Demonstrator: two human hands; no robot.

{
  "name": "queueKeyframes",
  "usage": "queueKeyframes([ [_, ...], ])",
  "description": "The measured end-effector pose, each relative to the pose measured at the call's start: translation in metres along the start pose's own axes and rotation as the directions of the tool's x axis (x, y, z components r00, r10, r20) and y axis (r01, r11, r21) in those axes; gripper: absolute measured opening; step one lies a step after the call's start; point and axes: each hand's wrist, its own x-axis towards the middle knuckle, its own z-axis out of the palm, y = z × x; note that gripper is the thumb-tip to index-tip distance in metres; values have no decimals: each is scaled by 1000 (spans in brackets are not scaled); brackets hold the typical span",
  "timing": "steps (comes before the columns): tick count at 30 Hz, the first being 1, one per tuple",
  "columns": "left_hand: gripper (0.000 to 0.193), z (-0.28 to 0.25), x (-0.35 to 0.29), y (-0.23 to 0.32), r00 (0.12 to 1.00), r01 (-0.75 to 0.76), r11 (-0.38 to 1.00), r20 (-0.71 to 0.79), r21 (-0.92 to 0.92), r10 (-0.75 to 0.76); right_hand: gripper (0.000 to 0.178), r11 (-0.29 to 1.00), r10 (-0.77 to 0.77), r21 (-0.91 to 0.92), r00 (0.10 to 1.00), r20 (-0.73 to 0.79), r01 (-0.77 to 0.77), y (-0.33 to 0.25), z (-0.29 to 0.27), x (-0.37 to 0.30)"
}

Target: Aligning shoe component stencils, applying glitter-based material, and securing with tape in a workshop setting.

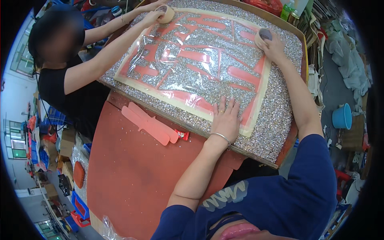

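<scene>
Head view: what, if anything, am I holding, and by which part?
Your right hand holds a tape roll by its right side; your left hand rests on the clear sheet, holding nothing.

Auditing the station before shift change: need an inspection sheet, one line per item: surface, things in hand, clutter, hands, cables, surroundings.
Surface: tray filled with glittery stones; red board in front, pale specks scattered on it.
Things in hand: glossy sheet with red shapes and pale border, lying on the stones; tape roll at its far right corner.
Clutter: pink pieces and red wrapper on the board.
Hands: left hand flat on the sheet's near edge; right hand grips the tape roll; co-worker's hand holds a second roll.
Cables: too small to tell for certain.
Surroundings: co-worker at left; blue bucket on the floor at right.
</scene>
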Motion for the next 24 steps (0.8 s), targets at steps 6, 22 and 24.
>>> queueKeyframes([
  [6,51,0,1,1,1000,23,1000,13,0,-23,34,641,-653,425,745,-135,639,-76,-20,-27],
  [22,53,-1,0,0,999,30,999,34,-43,-29,57,870,-403,389,892,205,304,-124,37,83],
  [24,53,-1,2,-1,1000,26,999,15,-37,-26,56,985,-174,75,908,381,158,-131,30,112],
])
